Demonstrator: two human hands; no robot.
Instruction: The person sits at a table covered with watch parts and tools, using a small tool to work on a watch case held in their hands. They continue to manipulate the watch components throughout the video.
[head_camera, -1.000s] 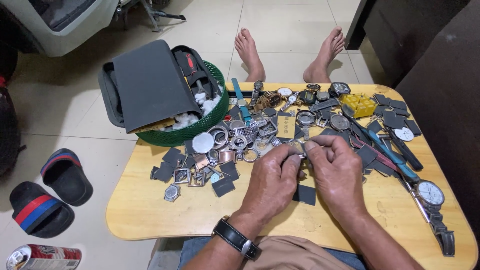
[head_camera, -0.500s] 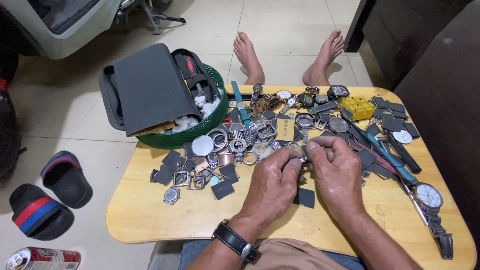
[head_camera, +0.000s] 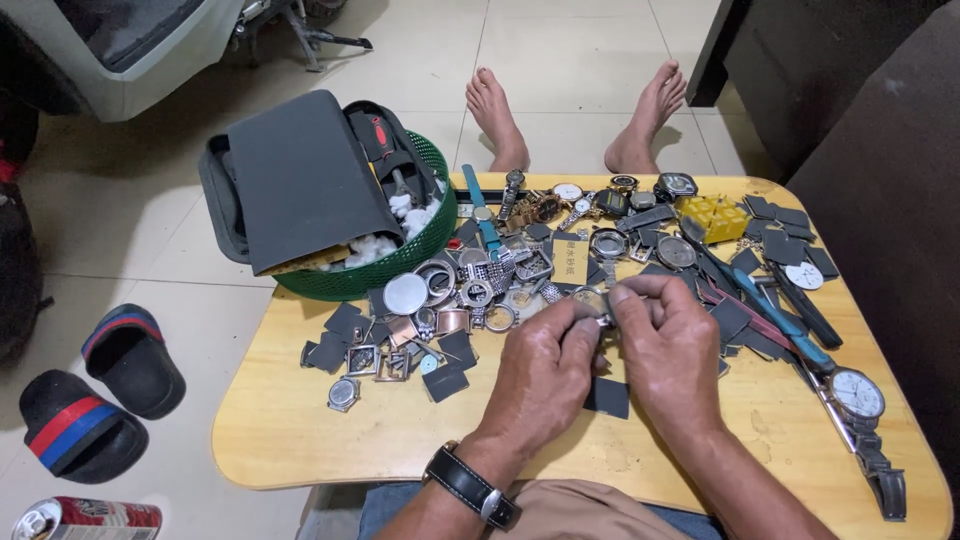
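Observation:
My left hand (head_camera: 540, 375) and my right hand (head_camera: 668, 345) meet over the middle of a low wooden table (head_camera: 300, 440). Both pinch one small silver watch part (head_camera: 603, 318) between their fingertips. A black wristwatch is on my left wrist (head_camera: 470, 487). Just beyond the fingers lies a heap of watch cases, rings and dials (head_camera: 480, 290). A small dark square (head_camera: 607, 397) lies on the table between my hands.
A green basket (head_camera: 400, 260) at the table's far left holds a grey tool case (head_camera: 300, 180) and white cotton. A yellow box (head_camera: 712, 217), a blue strap (head_camera: 478, 210) and a white-faced watch (head_camera: 858, 395) lie around. Bare feet (head_camera: 497, 115), sandals (head_camera: 130, 360) and a can (head_camera: 85, 520) are on the floor.
My hands stay together on the small part, with only slight finger movement. Nothing on the table has shifted.

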